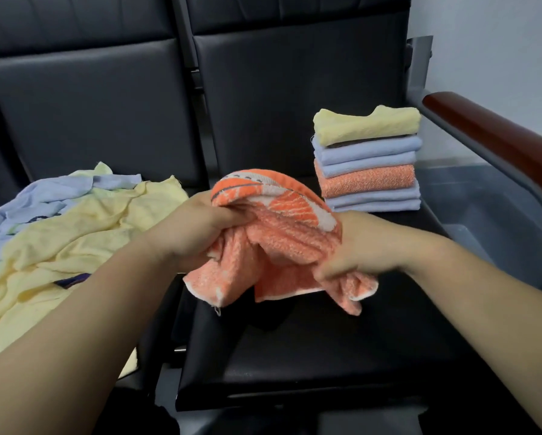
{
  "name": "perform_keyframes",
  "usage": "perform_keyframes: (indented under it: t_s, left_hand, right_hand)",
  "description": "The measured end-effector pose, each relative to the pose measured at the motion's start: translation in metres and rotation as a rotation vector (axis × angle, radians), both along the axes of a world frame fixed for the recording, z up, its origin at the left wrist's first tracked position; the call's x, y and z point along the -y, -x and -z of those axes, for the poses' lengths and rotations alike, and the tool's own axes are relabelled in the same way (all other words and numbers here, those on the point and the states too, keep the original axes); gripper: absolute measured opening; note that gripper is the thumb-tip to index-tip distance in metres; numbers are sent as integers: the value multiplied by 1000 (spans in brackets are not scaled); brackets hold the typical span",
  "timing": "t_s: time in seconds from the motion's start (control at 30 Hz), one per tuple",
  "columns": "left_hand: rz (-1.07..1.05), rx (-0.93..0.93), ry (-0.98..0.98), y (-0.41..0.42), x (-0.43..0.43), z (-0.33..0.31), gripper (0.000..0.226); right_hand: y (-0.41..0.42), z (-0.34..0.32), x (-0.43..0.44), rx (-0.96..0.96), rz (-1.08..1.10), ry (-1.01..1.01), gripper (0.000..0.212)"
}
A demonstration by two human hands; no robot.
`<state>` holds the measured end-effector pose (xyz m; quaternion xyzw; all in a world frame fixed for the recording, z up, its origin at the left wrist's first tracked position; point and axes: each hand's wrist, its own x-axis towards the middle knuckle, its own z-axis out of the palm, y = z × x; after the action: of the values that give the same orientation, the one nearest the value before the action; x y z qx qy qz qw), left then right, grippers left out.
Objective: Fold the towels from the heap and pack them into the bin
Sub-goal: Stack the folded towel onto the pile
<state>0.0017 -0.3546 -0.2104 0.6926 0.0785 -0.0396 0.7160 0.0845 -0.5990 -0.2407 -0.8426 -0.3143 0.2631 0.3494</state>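
Both hands hold the crumpled orange towel (279, 243) above the black seat (310, 350): left hand (200, 233) fingers curl into its upper fold, right hand (354, 249) fingers grip its lower edge.

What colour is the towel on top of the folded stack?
The top towel is pale yellow; head view.
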Motion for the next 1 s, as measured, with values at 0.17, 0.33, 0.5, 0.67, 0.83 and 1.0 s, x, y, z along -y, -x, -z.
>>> perform_keyframes:
  t_s: [0.17, 0.33, 0.5, 0.67, 0.83, 1.0]
  left_hand:
    - [206, 43, -21, -1, 4, 3, 47]
    - [225, 87, -1317, -4, -2, 0, 18]
    - [7, 82, -723, -3, -9, -3, 9]
    - [-61, 108, -154, -5, -6, 4, 37]
    - [263, 127, -453, -3, -16, 2, 63]
    - [270, 55, -1506, -11, -24, 13, 11]
  right_hand:
    - [-6, 2, -10, 283, 172, 165, 14]
    - [-6, -2, 3, -60, 252, -230, 31]
    - [-5, 1, -3, -199, 186, -388, 42]
    - [-5, 3, -9, 82, 12, 82, 55]
    - [-16, 4, 4, 185, 201, 96, 14]
    - [-8, 9, 0, 42, 148, -79, 34]
